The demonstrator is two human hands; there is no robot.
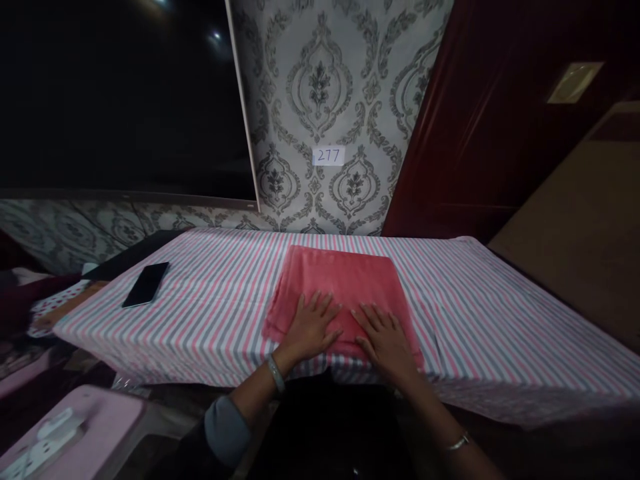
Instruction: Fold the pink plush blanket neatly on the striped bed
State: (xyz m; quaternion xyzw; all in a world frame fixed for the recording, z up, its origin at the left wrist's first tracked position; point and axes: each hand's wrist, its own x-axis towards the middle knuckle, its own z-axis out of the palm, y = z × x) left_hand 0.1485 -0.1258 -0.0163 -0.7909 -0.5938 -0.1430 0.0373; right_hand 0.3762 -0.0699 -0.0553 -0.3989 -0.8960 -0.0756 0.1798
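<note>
A folded red cloth [345,273] lies flat on the striped tablecloth [210,287], close to the table's front edge. Its left side shows several stacked layers. My left hand [311,328] rests palm down on the cloth's front left part, fingers spread. On the front right part lies my right hand [384,337], also palm down with fingers apart. Neither hand grips anything. A small gap of red cloth separates the two hands.
A black phone [146,285] lies on the table's left side. Behind stand a large dark television [125,100] and a patterned wall with a "277" label [329,156]. A pink stool [95,427] holding a white power strip [47,448] is at lower left. A brown panel [580,233] borders the right.
</note>
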